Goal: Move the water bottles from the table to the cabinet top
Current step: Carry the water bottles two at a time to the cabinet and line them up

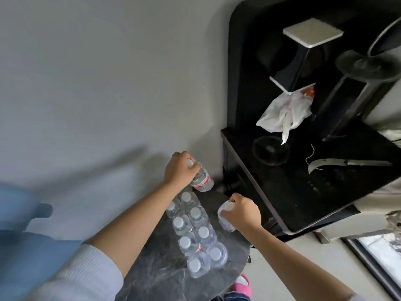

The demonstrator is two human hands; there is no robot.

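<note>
Nearby, the black cabinet (303, 192) stood just right of the round marble table (156, 272), its glossy top already crowded: a white plastic bag (286, 111) with something red in it lay toward the back, a glass dish (271, 153) sat near the front left edge, a knife (347, 164) and a bit of string (310, 155) lay to the right, and a dark stand (303, 59) with a pale square top rose behind the bag beside a dark fan-like appliance (364, 68). A pink slipper (242, 285) showed below the table edge, and a blurred blue shape filled the lower left. On the table, a pack of bottles (193, 233) stood upright in two rows, white caps up, still in clear wrap. The left hand (180, 170) was curled round the neck of one bottle (201, 179), which leaned with its cap up and left and its base down and right, above the far end of the pack near the wall. The right hand (243, 213) gripped a second bottle (225, 216) by its top, cap toward the camera, long axis nearly upright, held over the table's right edge between the pack and the cabinet.
</note>
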